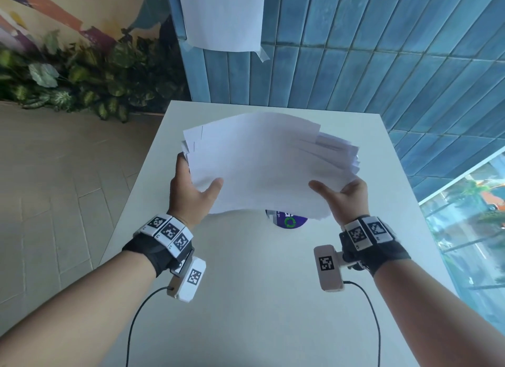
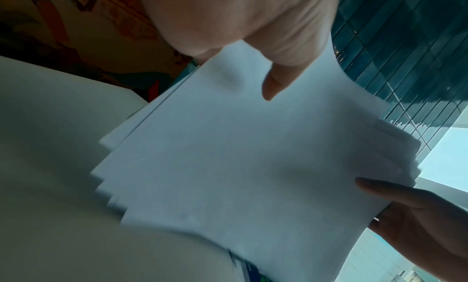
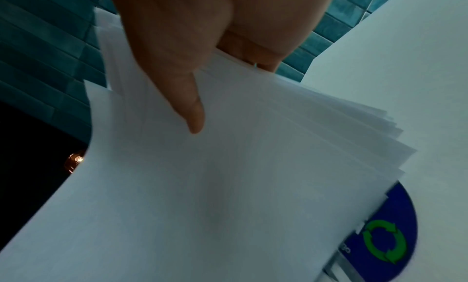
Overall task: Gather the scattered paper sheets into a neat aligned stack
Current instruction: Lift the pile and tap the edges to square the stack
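Both hands are up over the white table holding the bundle of paper sheets between them, one hand on each side edge. The left hand has its thumb lying flat on the top sheet near the left near corner, and the rest of its fingers go down around the left edge and under the pile, so it's clamped on the paper. The right hand does the same on the other side: thumb stretched across the top sheet, fingers tucked beneath. The right wrist view shows that thumb pressed down on the top page with the fingers below the pile; the left wrist view shows the same for the left thumb.

The sheets aren't squared up at all. Edges fan out on both sides, stepped corners on the left and a spray of offset edges toward the right, and the whole bundle sags a bit in the middle. It's lifted above the table, roughly over its centre.

Under the near edge of the bundle, a round blue sticker with green recycling arrows sits on the table top, half covered from the head view.

Beyond the far end of the table there's a blue tiled wall with one white sheet taped on it.
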The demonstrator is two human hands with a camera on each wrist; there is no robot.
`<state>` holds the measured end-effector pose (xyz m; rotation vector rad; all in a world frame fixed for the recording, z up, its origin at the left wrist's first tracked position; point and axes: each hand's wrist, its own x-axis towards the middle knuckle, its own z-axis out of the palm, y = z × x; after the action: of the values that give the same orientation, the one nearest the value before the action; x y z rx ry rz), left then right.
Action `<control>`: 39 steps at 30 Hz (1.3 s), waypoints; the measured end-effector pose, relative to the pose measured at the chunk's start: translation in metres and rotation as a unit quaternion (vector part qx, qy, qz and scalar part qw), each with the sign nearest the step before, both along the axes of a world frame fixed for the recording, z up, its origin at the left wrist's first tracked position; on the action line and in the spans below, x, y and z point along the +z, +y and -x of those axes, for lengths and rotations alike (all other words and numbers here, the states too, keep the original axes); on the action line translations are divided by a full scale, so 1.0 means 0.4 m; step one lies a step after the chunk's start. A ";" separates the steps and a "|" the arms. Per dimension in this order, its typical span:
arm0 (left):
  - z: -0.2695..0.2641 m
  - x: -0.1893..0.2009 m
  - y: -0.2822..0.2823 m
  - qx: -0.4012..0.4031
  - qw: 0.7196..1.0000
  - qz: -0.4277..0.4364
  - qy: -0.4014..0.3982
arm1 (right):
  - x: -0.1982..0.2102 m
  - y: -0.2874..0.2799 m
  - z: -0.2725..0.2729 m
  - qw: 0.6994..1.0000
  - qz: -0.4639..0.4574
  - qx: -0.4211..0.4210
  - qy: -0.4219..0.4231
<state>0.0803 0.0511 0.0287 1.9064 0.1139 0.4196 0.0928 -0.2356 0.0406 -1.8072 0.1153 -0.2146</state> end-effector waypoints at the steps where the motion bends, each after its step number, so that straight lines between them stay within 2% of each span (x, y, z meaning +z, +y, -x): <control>1: -0.002 -0.002 0.003 0.001 1.000 0.005 0.002 | 0.003 0.002 0.003 1.000 0.002 0.005 -0.002; 6: -0.003 -0.011 -0.004 0.014 1.000 0.010 0.020 | -0.016 0.003 0.004 1.000 -0.002 -0.002 -0.013; 11: -0.010 0.009 -0.018 0.031 0.999 0.000 -0.011 | -0.012 0.011 -0.016 0.999 -0.004 -0.036 -0.025; 15: -0.018 0.021 -0.011 0.029 0.999 0.035 -0.028 | -0.012 0.002 -0.029 0.998 -0.020 -0.045 -0.041; 18: -0.018 -0.001 -0.005 0.012 0.997 0.074 0.018 | -0.038 -0.007 -0.030 1.000 -0.005 -0.025 -0.010; 22: -0.013 -0.048 0.005 0.012 0.992 0.055 0.111 | -0.071 -0.008 -0.028 0.998 0.045 -0.026 0.022; 25: -0.024 -0.053 0.007 0.027 0.990 0.064 0.123 | -0.072 -0.011 -0.037 0.998 0.052 -0.029 0.025; 30: -0.045 -0.024 0.011 0.004 0.996 0.052 0.077 | -0.051 -0.023 -0.050 0.998 0.051 -0.029 0.005; 34: -0.048 -0.042 0.042 -0.040 0.988 0.078 0.129 | -0.062 -0.027 -0.049 0.999 0.025 -0.015 0.039; 39: -0.039 -0.075 0.042 -0.027 0.982 0.097 0.162 | -0.073 -0.014 -0.045 0.998 0.037 -0.017 0.052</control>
<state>0.0961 0.0680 -0.0015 1.7667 0.3060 0.0536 0.1108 -0.2411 0.0113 -1.8917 0.2145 -0.1521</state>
